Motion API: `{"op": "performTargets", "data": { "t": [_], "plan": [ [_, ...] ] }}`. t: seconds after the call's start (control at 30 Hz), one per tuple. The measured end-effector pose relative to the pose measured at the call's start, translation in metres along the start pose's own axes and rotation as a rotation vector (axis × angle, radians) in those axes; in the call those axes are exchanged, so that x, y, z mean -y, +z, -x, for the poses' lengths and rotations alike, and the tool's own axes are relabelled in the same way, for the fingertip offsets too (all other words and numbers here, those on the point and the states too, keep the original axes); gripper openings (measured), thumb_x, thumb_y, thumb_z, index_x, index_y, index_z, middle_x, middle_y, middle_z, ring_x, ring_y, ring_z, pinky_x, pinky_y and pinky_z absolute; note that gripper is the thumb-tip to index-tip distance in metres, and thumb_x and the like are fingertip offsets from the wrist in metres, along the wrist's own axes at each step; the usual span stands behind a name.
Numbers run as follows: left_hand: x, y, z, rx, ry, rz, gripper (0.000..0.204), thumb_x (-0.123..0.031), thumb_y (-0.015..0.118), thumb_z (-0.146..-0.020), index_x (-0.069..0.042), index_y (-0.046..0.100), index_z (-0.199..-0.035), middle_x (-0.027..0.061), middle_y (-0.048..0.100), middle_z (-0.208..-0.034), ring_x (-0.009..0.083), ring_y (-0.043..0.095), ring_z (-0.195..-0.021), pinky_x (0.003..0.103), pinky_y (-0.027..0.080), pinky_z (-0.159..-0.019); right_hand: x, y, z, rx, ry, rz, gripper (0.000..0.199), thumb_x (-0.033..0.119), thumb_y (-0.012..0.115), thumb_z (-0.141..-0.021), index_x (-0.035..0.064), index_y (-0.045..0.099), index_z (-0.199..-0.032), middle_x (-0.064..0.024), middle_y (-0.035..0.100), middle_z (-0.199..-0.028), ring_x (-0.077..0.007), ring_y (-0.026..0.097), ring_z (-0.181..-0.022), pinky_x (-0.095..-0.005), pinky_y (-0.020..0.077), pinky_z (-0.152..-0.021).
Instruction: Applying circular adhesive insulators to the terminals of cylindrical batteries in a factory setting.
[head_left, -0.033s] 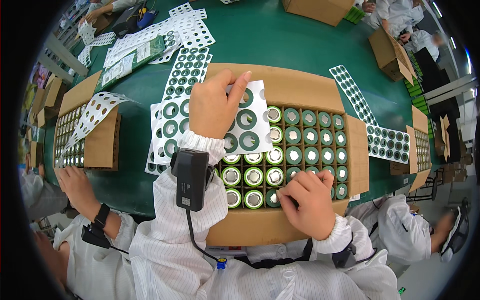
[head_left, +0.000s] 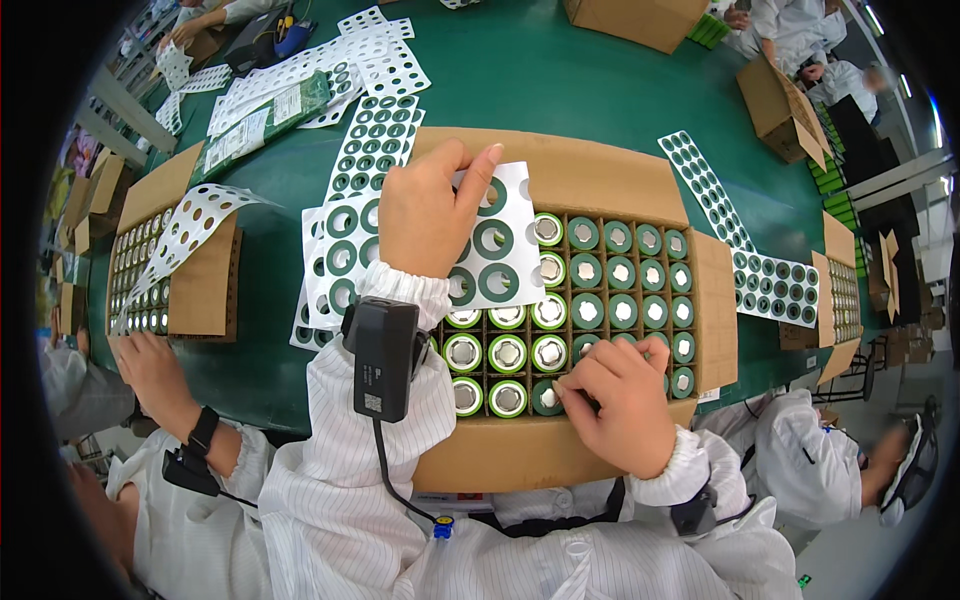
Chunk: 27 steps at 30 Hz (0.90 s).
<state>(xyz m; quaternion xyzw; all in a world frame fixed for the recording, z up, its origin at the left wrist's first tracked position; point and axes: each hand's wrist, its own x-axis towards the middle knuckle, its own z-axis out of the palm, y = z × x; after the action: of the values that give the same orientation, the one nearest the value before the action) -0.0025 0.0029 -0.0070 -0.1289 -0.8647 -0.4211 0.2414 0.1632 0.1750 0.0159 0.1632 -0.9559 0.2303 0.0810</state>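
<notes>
My left hand [head_left: 428,212] is closed in a pinch on a white sheet of green ring stickers [head_left: 512,270], which hangs over the left part of an open cardboard box [head_left: 520,455]. In the box's divided slots stand several cylindrical battery cells [head_left: 507,352] with bright green rims. Cells in the columns to the right carry dark green rings [head_left: 621,272] on their tops. My right hand [head_left: 622,408] is curled low over the front rows. Its fingertips rest at a ring-topped cell [head_left: 546,397]; whatever lies between them is hidden.
More sticker sheets [head_left: 700,190] lie on the green table [head_left: 520,80], beside a green plastic packet [head_left: 268,122]. Another box of cells [head_left: 200,290] stands left, with a co-worker's hand [head_left: 155,378] before it. Further boxes [head_left: 785,110] and people are at the right.
My right wrist has shifted very slightly to the right, with the fingertips still at the same cell. My left hand and its sheet stay nearly still.
</notes>
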Motion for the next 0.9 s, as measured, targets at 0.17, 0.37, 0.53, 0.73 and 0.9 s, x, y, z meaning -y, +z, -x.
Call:
{"op": "performTargets", "data": {
  "t": [0.17, 0.37, 0.53, 0.73, 0.9],
  "plan": [
    [-0.004, -0.004, -0.003, 0.069, -0.039, -0.005, 0.032, -0.029, 0.058, -0.087, 0.000, 0.058, -0.072, 0.0097, 0.057, -0.055, 0.0203, 0.052, -0.045, 0.031, 0.040, -0.045, -0.004, -0.020, -0.032, 0.122, 0.074, -0.064, 0.011, 0.010, 0.066, -0.072, 0.0110, 0.056, -0.078, -0.0028, 0.052, -0.075, -0.0190, 0.051, -0.072, -0.0360, 0.0282, -0.075],
    [-0.003, -0.007, -0.004, -0.091, 0.085, -0.119, 0.027, -0.025, 0.059, -0.085, -0.002, 0.059, -0.071, 0.0114, 0.059, -0.056, 0.0253, 0.054, -0.044, 0.033, 0.040, -0.043, 0.001, 0.004, -0.092, -0.188, -0.034, -0.062, 0.033, 0.019, 0.065, -0.077, -0.0002, 0.054, -0.102, -0.0130, 0.057, -0.090, -0.0301, 0.054, -0.085, -0.0398, 0.0376, -0.079],
    [-0.022, -0.013, -0.005, -0.162, 0.069, -0.040, 0.026, -0.022, 0.057, -0.087, -0.001, 0.060, -0.073, 0.0105, 0.058, -0.055, 0.0246, 0.054, -0.044, 0.032, 0.039, -0.043, 0.010, 0.017, -0.109, -0.201, -0.069, -0.194, 0.034, 0.016, 0.064, -0.079, -0.0057, 0.052, -0.103, -0.0204, 0.057, -0.090, -0.0312, 0.059, -0.073, -0.0367, 0.0471, -0.060],
    [-0.024, -0.028, -0.010, -0.192, 0.183, -0.213, 0.030, -0.027, 0.044, -0.093, -0.004, 0.062, -0.087, 0.0063, 0.059, -0.066, 0.0235, 0.058, -0.063, 0.035, 0.040, -0.070, -0.002, 0.026, -0.111, -0.203, 0.067, -0.641, 0.017, 0.008, 0.061, -0.081, -0.0018, 0.060, -0.094, -0.0150, 0.061, -0.078, -0.0249, 0.060, -0.065, -0.0323, 0.0469, -0.059],
    [-0.034, -0.035, -0.012, 0.043, 0.190, -0.190, 0.034, -0.029, 0.038, -0.095, -0.005, 0.063, -0.093, 0.0035, 0.063, -0.075, 0.0206, 0.058, -0.078, 0.038, 0.029, -0.090, -0.016, 0.032, -0.112, -0.140, 0.101, -0.894, 0.016, 0.006, 0.057, -0.084, -0.0016, 0.059, -0.098, -0.0087, 0.064, -0.078, -0.0123, 0.059, -0.069, -0.0266, 0.0463, -0.062]
  ]
}}
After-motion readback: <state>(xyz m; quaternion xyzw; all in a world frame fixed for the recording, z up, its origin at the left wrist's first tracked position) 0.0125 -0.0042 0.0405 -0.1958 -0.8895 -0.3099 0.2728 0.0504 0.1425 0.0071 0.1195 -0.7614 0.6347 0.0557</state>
